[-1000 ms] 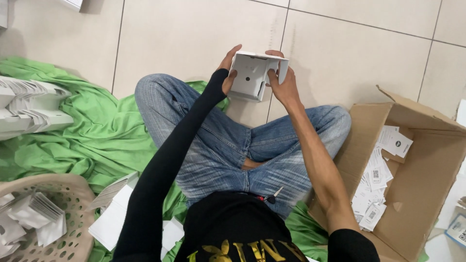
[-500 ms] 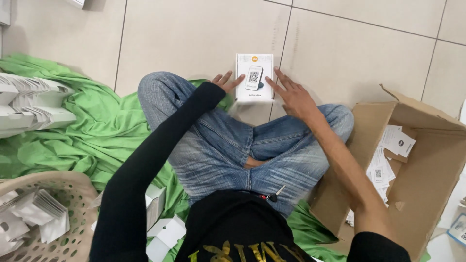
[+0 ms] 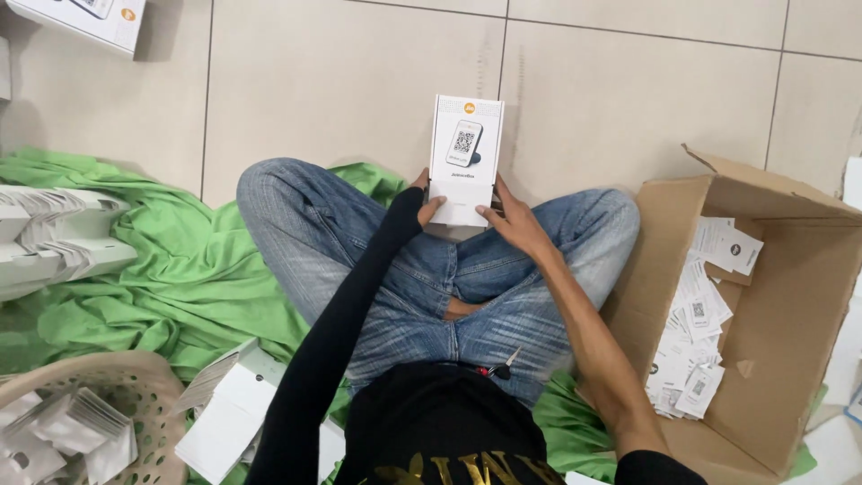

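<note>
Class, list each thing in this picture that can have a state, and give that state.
White carton: closed, upright, held in both hands.
Left hand: gripping carton's lower edge.
Right hand: gripping carton's lower edge.
Cardboard box: open, leaflets inside.
Basket: part-filled with packets.
Green cloth: spread, crumpled.

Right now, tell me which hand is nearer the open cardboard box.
Right. The right hand grips the small white box at its lower right edge, on the cardboard box's side. The left hand grips the opposite edge, farther away.
</note>
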